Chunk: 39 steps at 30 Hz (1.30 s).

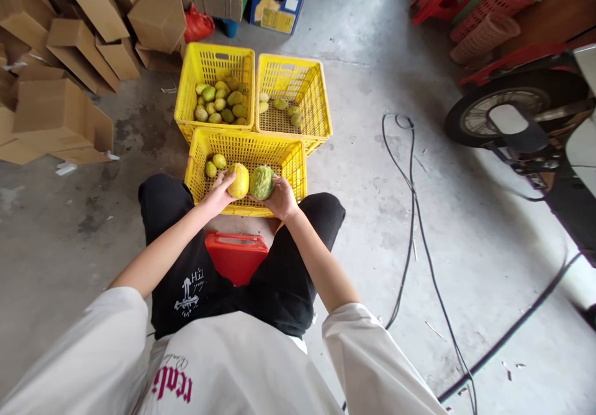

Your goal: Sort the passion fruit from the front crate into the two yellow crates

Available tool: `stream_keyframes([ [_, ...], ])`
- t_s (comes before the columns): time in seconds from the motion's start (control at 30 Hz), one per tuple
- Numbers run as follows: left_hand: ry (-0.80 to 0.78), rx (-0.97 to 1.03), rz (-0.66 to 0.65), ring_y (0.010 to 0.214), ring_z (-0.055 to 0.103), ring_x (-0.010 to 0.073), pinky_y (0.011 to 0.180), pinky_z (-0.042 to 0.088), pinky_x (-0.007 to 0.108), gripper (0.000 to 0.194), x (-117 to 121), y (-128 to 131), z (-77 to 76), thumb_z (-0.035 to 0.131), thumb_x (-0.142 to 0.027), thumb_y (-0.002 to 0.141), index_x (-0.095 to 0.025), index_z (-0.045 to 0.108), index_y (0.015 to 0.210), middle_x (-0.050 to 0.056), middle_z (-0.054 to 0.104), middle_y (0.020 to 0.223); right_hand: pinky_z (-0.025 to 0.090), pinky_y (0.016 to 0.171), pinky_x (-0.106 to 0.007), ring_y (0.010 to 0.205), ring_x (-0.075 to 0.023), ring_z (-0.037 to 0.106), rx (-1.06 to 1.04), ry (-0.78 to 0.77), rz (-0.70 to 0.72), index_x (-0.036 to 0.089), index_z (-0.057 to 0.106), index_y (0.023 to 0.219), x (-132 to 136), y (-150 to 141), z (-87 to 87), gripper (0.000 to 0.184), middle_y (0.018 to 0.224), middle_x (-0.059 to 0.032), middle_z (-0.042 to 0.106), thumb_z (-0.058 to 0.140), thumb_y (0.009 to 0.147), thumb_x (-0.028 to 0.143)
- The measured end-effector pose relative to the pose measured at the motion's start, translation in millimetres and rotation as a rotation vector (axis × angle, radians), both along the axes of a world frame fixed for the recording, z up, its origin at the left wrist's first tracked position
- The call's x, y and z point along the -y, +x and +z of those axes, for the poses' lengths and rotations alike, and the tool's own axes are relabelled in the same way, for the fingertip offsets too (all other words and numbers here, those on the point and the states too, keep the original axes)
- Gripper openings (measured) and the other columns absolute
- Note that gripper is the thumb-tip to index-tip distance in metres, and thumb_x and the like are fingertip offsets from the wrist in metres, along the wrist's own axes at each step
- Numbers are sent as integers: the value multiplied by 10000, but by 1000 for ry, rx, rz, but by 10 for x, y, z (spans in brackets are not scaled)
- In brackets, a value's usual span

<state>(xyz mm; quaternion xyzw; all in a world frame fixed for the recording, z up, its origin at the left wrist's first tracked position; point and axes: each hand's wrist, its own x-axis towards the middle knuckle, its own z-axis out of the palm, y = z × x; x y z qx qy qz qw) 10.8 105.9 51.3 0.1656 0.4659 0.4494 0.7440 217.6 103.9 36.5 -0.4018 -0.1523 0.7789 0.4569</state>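
Note:
Over the near yellow crate (293,182), my left hand (218,193) is closed around a smooth yellow fruit (239,181). A bumpy green fruit (261,182) with yellowish patches is gripped in my right hand (282,198). The two fruits are held side by side with a narrow gap between them. Inside the near crate, a few small yellow-green fruits (215,164) lie at the left end. Beyond it, the far left yellow crate (186,92) holds a pile of green and yellow fruits (222,100). Several more fruits (280,103) lie in the far right yellow crate (326,105).
A red plastic stool (236,257) shows between my knees. Cardboard boxes (56,114) are heaped at the left, and a blue box (279,5) stands at the back. Black cable (413,198) loops across the concrete floor near a motorcycle wheel (512,105) on the right.

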Motion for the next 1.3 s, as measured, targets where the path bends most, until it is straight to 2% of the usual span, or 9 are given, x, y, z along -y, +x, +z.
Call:
stream_keyframes([
  [0.27,54,-21,-13,1467,732,320,1264,636,477,502,-37,-42,-112,957,-195,867,-269,717,1302,54,822,1357,735,1072,-623,1291,-340,791,76,44,67,316,631,1140,65,-41,-8,579,1222,-37,805,1032,745,456],
  [0.4,103,-44,-62,1488,724,294,1302,590,470,646,-8,-15,-140,1007,-184,780,-287,710,1343,34,821,1370,748,1055,-590,1207,-325,820,102,73,134,307,676,1113,95,-27,10,543,1199,-29,825,1041,739,454],
  [0.5,66,-37,-56,1487,723,317,1290,604,500,511,-10,-7,-140,959,-250,827,-255,715,1276,76,818,1387,755,1038,-545,1172,-295,828,121,79,112,327,669,1159,94,-20,7,546,1188,6,818,1018,747,407],
  [0.6,-2,3,-27,1496,717,355,1238,649,529,315,-38,-20,-141,791,-344,946,-240,729,1236,111,824,1374,746,1050,-503,1237,-276,812,133,66,83,356,641,1205,72,-28,-23,555,1200,20,805,980,765,369],
  [0.7,-30,34,4,1544,682,362,1224,661,526,308,-55,-32,-144,701,-313,947,-243,723,1247,114,819,1403,744,1033,-520,1290,-297,795,125,34,39,359,621,1185,38,-26,-43,512,1237,4,804,919,769,362],
  [0.83,-20,18,27,1552,672,332,1252,644,521,326,-41,-27,-124,760,-296,939,-239,697,1254,108,797,1450,742,1003,-586,1325,-359,779,61,36,35,330,634,1141,1,5,-8,426,1258,-49,827,793,749,378],
  [0.93,10,12,39,1518,700,328,1247,641,491,297,-39,-37,-93,846,-283,940,-230,716,1202,111,816,1386,731,1040,-574,1341,-350,771,45,70,55,331,654,1135,5,11,27,430,1264,-28,837,736,713,335],
  [1.17,91,21,12,1437,760,343,1252,623,481,396,-87,-113,-135,894,-221,928,-220,756,1300,71,864,1245,717,1079,-518,1312,-337,797,96,91,117,302,726,1100,53,-18,-10,481,1154,-45,869,981,740,493],
  [1.3,115,4,-6,1390,781,281,1281,599,461,476,-68,-97,-176,929,-157,867,-255,709,1278,28,855,1225,722,1083,-506,1324,-340,799,104,91,141,290,727,1050,64,-13,2,546,1175,-64,875,1046,714,580],
])
